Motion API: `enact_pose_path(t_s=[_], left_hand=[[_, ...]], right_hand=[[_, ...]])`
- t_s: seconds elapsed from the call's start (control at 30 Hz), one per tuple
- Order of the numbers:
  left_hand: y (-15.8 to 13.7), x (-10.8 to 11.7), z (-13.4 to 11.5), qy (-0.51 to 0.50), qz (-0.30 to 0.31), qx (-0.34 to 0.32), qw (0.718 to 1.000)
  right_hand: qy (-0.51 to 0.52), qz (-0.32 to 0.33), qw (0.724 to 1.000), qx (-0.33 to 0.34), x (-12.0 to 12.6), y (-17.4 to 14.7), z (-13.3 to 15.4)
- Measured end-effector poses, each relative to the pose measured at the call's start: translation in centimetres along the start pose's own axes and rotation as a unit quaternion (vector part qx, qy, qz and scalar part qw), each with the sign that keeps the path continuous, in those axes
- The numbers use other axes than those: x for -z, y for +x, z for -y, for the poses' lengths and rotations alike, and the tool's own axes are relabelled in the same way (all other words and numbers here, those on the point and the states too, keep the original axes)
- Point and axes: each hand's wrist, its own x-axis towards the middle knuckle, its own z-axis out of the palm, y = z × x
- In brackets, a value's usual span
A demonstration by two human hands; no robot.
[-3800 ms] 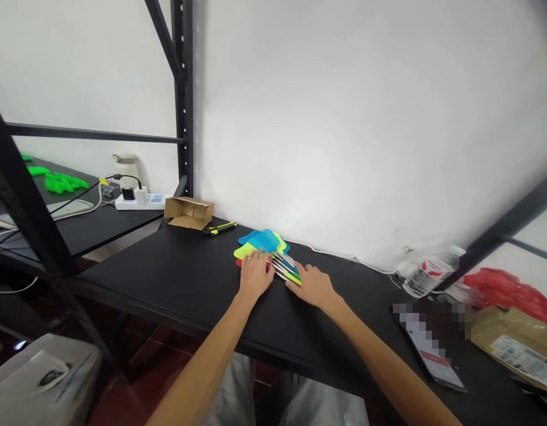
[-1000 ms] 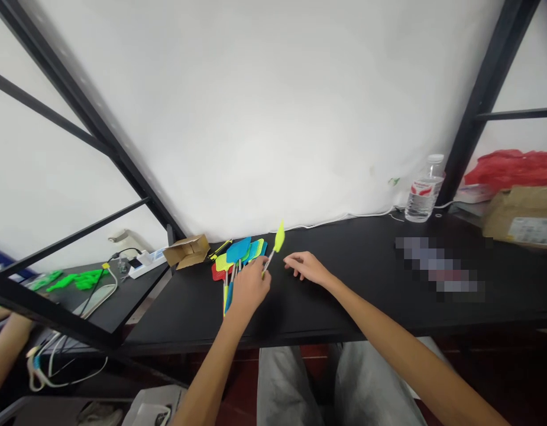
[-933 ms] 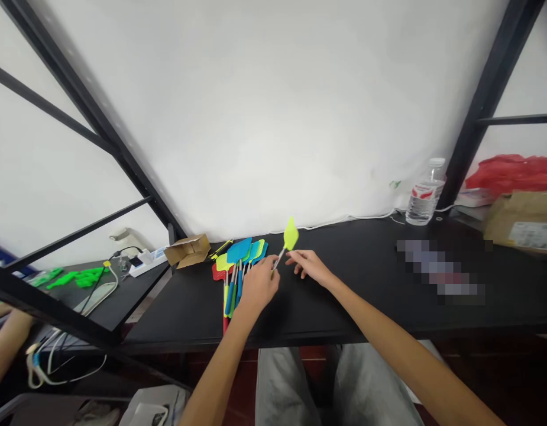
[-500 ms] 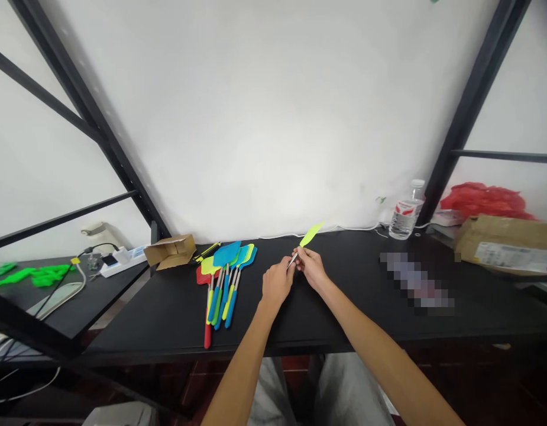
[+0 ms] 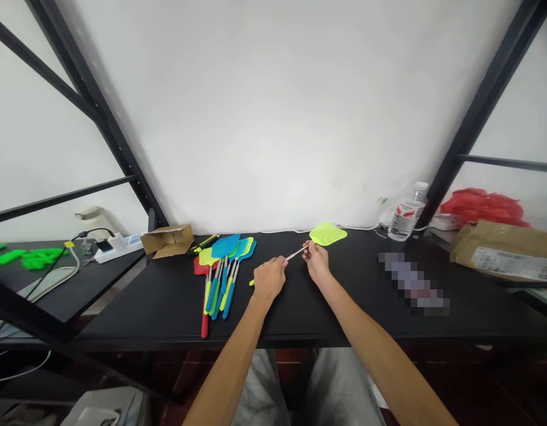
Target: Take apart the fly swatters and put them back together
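Observation:
Between my two hands is a yellow fly swatter (image 5: 328, 234) with a perforated head and a thin metal shaft. My left hand (image 5: 269, 278) is wrapped round its handle, and the yellow handle end pokes out at the left of the fist. At the other end, my right hand (image 5: 316, 261) pinches the shaft just below the head. The head faces up with its flat side showing. To the left lies a fanned pile of fly swatters (image 5: 226, 246) in blue, yellow, green and red, handles towards me.
An open cardboard box (image 5: 167, 241) stands behind the pile, beside a power strip (image 5: 117, 248). At right are a water bottle (image 5: 407, 212), a blurred-out item (image 5: 413, 284), a larger carton (image 5: 506, 251) and a red plastic bag (image 5: 484, 206). Black metal posts rise on both sides.
My hands have moved apart, showing more of the metal shaft between them. The yellow head has turned from nearly edge-on to flat and shifted right.

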Motion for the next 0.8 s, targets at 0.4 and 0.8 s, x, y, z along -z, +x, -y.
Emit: enact_pose_path(t_s=[0.4,0.8], left_hand=[[-1.9,-0.1,2.5,0.033,-0.035,-0.038,0.998],[-2.3,-0.3,2.5,-0.022,-0.073,-0.059,0.995]], right_hand=[[0.080,-0.054,0.995,-0.016,2.4,2.1,1.4],[-0.094,0.137,0.986,-0.013,1.7,-0.2,1.1]])
